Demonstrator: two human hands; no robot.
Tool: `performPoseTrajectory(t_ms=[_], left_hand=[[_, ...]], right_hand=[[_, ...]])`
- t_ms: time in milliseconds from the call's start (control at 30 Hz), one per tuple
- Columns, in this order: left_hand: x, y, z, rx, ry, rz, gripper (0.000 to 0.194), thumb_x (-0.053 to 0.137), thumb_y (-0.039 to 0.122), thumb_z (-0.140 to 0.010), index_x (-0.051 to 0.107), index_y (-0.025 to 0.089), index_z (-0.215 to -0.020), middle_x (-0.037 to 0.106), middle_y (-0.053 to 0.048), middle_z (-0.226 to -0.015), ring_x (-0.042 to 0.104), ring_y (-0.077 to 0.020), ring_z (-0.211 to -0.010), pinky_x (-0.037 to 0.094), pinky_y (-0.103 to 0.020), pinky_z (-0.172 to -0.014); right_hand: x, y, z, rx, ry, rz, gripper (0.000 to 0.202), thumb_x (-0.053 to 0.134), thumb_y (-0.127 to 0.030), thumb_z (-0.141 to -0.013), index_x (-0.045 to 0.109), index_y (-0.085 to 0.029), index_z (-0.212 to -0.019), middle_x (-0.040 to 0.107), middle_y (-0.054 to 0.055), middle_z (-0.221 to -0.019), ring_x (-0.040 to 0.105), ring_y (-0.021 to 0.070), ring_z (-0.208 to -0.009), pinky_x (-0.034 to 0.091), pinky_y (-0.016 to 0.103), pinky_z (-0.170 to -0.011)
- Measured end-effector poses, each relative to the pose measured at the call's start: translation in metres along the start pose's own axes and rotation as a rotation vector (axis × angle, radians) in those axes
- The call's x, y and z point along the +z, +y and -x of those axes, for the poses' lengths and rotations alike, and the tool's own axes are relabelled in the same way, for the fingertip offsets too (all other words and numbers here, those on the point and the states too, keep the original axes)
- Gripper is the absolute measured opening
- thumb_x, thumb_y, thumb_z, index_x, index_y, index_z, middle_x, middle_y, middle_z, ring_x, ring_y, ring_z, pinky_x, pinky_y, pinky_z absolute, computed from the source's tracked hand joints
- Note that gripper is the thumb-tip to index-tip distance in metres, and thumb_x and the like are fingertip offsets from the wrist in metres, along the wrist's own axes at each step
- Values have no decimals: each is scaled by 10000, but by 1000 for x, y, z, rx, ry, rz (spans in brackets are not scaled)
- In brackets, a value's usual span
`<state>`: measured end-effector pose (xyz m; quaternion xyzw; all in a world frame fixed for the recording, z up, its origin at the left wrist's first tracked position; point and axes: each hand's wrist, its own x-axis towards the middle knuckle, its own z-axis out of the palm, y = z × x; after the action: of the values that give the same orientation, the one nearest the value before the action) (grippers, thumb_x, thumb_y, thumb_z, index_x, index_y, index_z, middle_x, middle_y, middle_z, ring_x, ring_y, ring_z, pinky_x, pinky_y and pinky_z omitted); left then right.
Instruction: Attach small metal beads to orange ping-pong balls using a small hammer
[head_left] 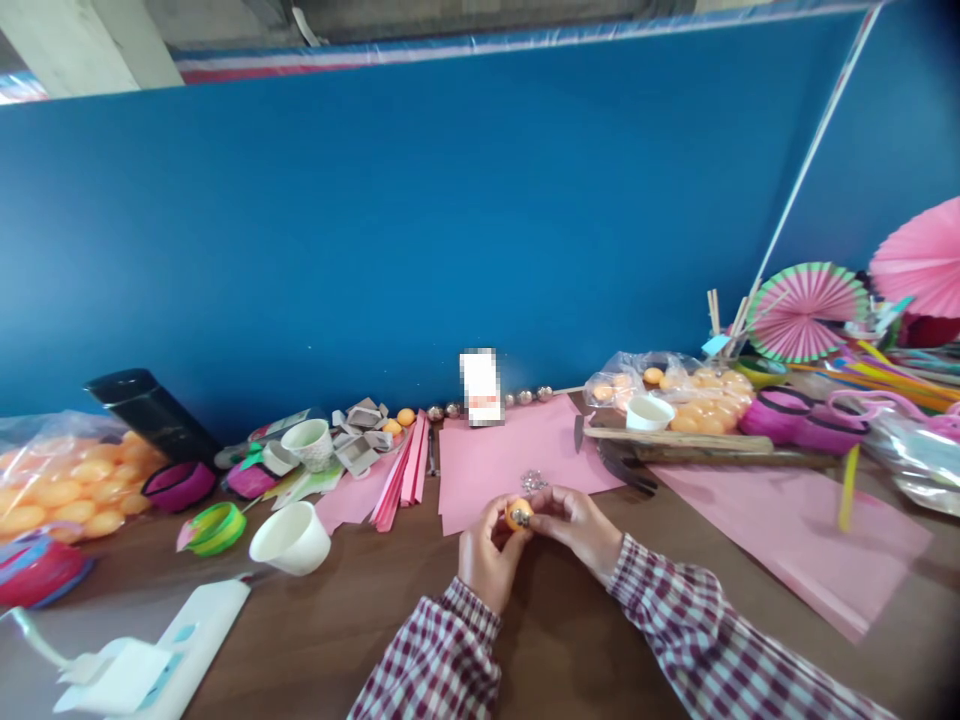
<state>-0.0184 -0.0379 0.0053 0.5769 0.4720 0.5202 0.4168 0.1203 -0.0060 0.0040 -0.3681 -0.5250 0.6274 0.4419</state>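
Observation:
An orange ping-pong ball [518, 513] with small shiny silver pieces on its lower right side is pinched in my left hand [487, 555]. My right hand [581, 530] has its thumb and fingertips closed together against the right side of the ball; whatever they pinch is too small to make out. Just beyond the fingers, a little heap of silver pieces [534, 481] lies on a pink sheet of paper [487, 465]. Silver-covered balls [544, 393] stand in a row along the sheet's far edge, partly behind a blurred-out white patch.
Left of me are a white cup [291, 538], a power strip [195, 640], folded pink paper strips [405, 475] and a bag of orange balls [71, 490]. To the right lie wooden sticks [682, 440], a hammer-like tool [626, 465] and another bag of balls [709, 400]. A blue partition [450, 220] stands behind.

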Motion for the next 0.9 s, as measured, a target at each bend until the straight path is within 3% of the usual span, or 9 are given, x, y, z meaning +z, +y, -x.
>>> performPoseTrajectory(t_ms=[200,367,500,633,800,900], left_hand=[[-2,-6,-4,-62,11,172,409,615,231,-651,497,135,-1031,605,-94,-1000,581,-188,-887,470,-323,-794],[-2,-6,-3,-63,7,209,385,606,286,-665,507,128,-1002,612,-104,-973,590,-193,-865,485,-326,-767],[-2,-5,-3,-86,19,224,375,595,318,-673,503,131,-984,615,-98,-930,599,-176,-801,504,-312,-709],[-2,-4,-5,-138,69,263,416,621,348,-641,505,111,-962,624,-78,-821,602,-142,-693,513,-267,-625],[-2,-3,-8,-193,123,262,478,596,424,-637,517,100,-980,601,-36,-695,563,-90,-486,485,-210,-452],[-3,-4,-7,-173,123,277,496,581,433,-646,512,113,-1018,599,-50,-770,577,-97,-521,503,-228,-481]], right_hand=[[-1,0,-1,8,13,-65,315,676,-375,-574,557,-172,-784,630,28,-811,589,161,-763,457,337,-760],[2,-1,0,-66,3,9,315,680,-358,-567,545,-182,-791,620,19,-791,586,161,-754,460,326,-733],[6,-1,2,-156,-28,126,273,633,-337,-633,523,-189,-835,609,6,-748,581,140,-691,468,303,-689],[-5,-4,-3,-271,37,319,215,542,-327,-716,526,-179,-871,607,39,-835,573,149,-765,463,293,-703],[-38,-7,-12,-361,341,770,187,454,-298,-756,560,-188,-864,606,49,-840,557,158,-751,439,301,-692],[-44,-6,-12,-399,310,1002,186,444,-260,-757,586,-202,-862,604,46,-837,539,165,-790,413,299,-720]])
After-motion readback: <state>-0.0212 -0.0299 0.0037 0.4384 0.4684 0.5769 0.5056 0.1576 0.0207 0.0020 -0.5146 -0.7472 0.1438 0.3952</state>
